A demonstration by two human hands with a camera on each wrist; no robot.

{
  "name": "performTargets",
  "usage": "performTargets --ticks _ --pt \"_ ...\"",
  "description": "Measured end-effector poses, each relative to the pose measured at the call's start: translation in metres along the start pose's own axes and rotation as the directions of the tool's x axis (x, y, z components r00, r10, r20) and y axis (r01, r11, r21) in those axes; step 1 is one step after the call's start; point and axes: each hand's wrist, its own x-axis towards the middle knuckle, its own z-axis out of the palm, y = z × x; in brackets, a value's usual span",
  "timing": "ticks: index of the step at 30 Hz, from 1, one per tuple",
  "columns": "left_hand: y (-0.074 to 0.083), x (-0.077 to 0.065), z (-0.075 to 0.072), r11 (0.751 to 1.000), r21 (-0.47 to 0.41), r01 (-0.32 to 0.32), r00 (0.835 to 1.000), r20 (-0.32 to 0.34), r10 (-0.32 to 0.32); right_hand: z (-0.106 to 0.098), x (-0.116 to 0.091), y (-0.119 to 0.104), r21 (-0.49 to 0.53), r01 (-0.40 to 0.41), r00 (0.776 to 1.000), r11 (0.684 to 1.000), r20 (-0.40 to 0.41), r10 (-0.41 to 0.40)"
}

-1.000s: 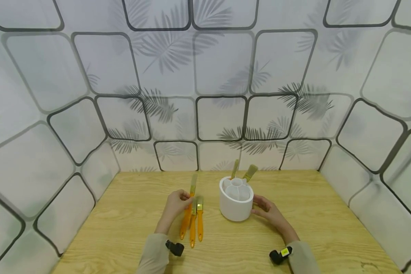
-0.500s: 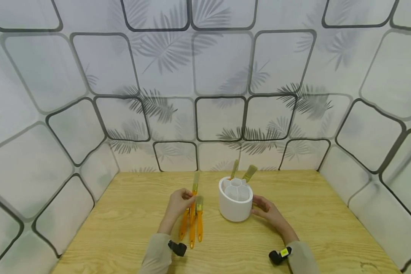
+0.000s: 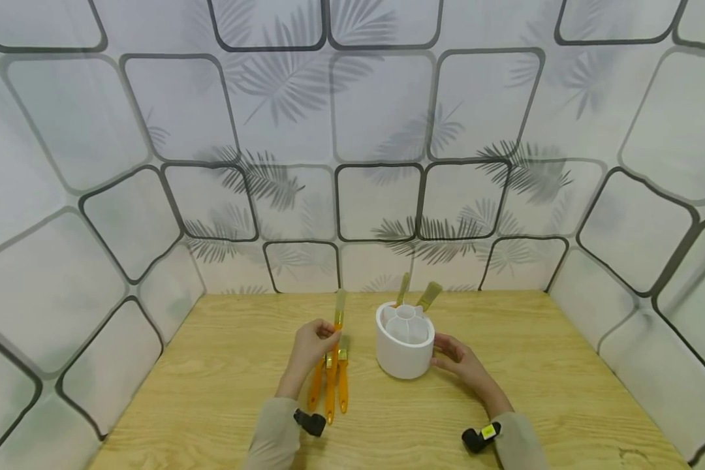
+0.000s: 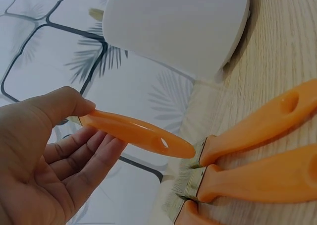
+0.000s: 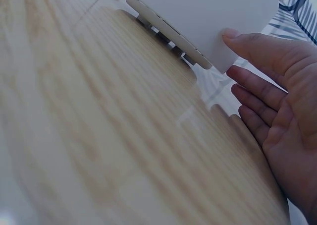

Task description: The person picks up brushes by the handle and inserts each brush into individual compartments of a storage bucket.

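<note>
My left hand (image 3: 310, 344) pinches a paintbrush (image 4: 131, 132) by the bristle end of its orange handle, between thumb and fingertips. Its bristles point away from me. Below it on the table lie three more orange-handled paintbrushes (image 3: 343, 385), side by side. To their right stands a white round holder (image 3: 404, 360) with a slanted rim and a divided insert (image 3: 407, 325). Two paintbrushes (image 3: 429, 296) stand in it, bristles up. My right hand (image 3: 461, 358) is at the holder's right side, thumb touching its wall and fingers extended by its lower edge.
The wooden table (image 3: 564, 391) runs back to a wall covering (image 3: 382, 202) with a pattern of leaves and rounded squares. It closes in on both sides as well. A small black camera (image 3: 310, 423) sits on each wrist.
My left hand has moved slightly right and away from me, carrying the pinched paintbrush over the others. The right hand and the holder stay in place.
</note>
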Motion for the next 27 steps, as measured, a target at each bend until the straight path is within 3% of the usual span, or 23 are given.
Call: performTargets --ticks 14,27 --pt "0.008 0.002 0.008 0.997 -0.071 -0.011 1.000 -0.018 0.010 0.000 0.000 -0.001 0.012 0.005 1.000 1.000 0.002 -0.005" --pt "0.009 0.004 0.012 0.998 -0.050 -0.047 0.999 -0.024 0.046 0.000 0.000 -0.001 0.011 0.002 1.000 1.000 0.004 -0.002"
